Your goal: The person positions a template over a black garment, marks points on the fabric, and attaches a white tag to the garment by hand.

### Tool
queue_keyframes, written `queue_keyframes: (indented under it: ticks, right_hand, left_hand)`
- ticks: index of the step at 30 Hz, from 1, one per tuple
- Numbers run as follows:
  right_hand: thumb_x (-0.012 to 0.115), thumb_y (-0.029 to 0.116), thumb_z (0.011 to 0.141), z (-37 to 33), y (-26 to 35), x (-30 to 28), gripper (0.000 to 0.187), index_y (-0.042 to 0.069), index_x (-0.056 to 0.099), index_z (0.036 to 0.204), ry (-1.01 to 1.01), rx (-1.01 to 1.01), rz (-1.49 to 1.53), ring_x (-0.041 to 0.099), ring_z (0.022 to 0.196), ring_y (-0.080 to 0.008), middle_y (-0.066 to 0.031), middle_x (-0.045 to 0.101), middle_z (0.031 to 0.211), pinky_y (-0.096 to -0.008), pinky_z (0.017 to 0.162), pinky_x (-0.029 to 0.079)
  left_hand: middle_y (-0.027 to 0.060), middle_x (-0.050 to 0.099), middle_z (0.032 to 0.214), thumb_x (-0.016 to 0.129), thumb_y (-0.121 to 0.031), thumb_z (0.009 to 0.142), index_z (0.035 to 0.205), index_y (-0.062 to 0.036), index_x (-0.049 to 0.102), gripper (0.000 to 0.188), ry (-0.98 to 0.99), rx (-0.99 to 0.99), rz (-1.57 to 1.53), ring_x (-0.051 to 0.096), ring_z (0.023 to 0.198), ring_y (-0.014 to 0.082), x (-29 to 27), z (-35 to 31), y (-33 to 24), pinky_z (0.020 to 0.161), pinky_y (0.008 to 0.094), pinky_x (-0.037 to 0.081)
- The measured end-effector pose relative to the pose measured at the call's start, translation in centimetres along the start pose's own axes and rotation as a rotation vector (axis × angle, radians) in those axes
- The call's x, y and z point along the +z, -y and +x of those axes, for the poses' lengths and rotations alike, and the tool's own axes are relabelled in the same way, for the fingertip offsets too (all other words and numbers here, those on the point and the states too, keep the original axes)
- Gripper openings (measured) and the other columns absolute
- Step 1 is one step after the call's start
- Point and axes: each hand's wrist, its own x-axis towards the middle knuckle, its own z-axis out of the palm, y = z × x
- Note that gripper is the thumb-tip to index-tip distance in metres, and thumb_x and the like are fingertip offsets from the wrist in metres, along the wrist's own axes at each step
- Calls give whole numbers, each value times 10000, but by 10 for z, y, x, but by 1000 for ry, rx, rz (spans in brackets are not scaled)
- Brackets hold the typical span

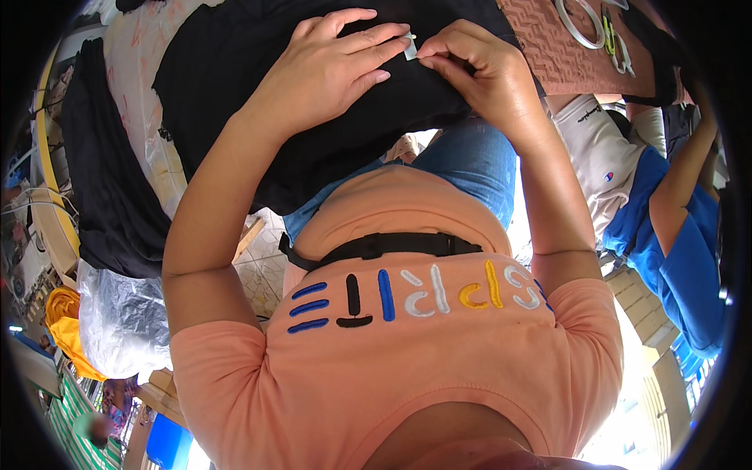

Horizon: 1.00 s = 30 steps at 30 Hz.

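Observation:
A wide piece of black fabric is spread in front of me and hangs over the near edge toward my lap. On it lies a small white label. My right hand pinches the label's right side between thumb and forefinger. From the left, my left hand rests flat on the fabric, fingers stretched out, with its fingertips touching the label's left edge.
At the upper right, small snips with yellow-green and a white ring lie on a brown textured surface. A person in blue is close on my right. More black cloth and a clear plastic bag are at left.

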Motion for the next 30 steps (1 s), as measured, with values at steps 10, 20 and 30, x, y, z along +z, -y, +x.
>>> queue_keyframes:
  ticks: [10,20,30]
  right_hand:
    - [742,103,821,5,-3,8,133,66,715,946,-70,-235,-327,668,772,-271,-56,655,898,-329,653,526]
    - [738,110,824,6,0,3,126,62,717,939,-42,-208,-272,673,756,-260,-55,656,897,-330,643,529]
    - [741,111,781,7,-3,3,169,94,722,948,-80,-393,-468,664,782,-257,-47,647,889,-341,650,531]
  left_hand:
    - [1,567,1412,656,-186,907,1313,-93,617,418,68,-15,-8,458,1310,300,2,-4,6,1017,450,384]
    - [8,565,1415,641,-178,916,1319,-101,614,410,59,-23,-29,456,1313,317,5,-6,8,1021,460,377]
    - [1,573,1408,647,-174,909,1299,-101,630,397,42,-21,-33,457,1311,323,7,-6,9,1027,465,367]
